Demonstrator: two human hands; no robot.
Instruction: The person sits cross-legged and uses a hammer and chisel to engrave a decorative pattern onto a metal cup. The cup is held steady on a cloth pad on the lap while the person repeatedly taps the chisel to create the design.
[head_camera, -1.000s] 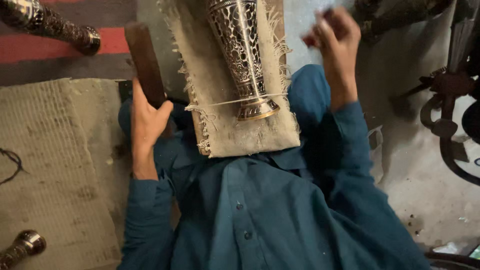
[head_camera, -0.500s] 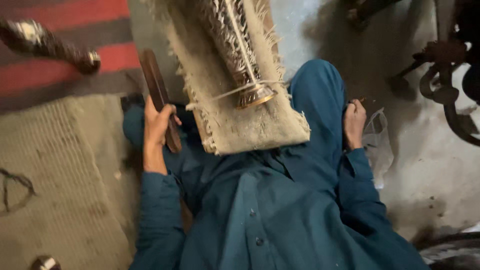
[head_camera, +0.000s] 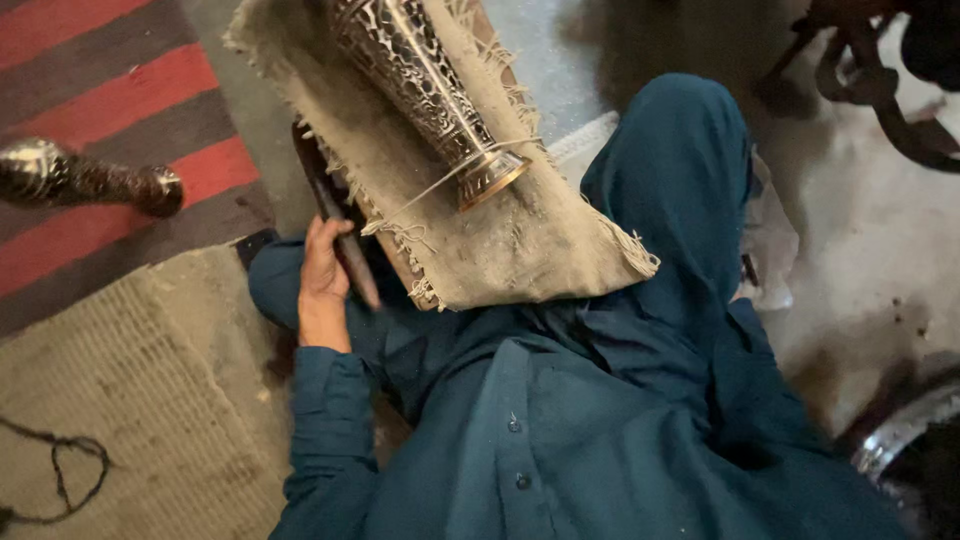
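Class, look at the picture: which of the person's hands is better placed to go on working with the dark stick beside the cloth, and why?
Left. The left hand already grips the dark stick at the edge of the burlap cloth under the metal vase. The right hand is out of view, so it seems worse placed.

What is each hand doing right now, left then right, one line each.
Left hand: closed around a dark wooden stick beside the burlap cloth.
Right hand: out of view, cannot be told.
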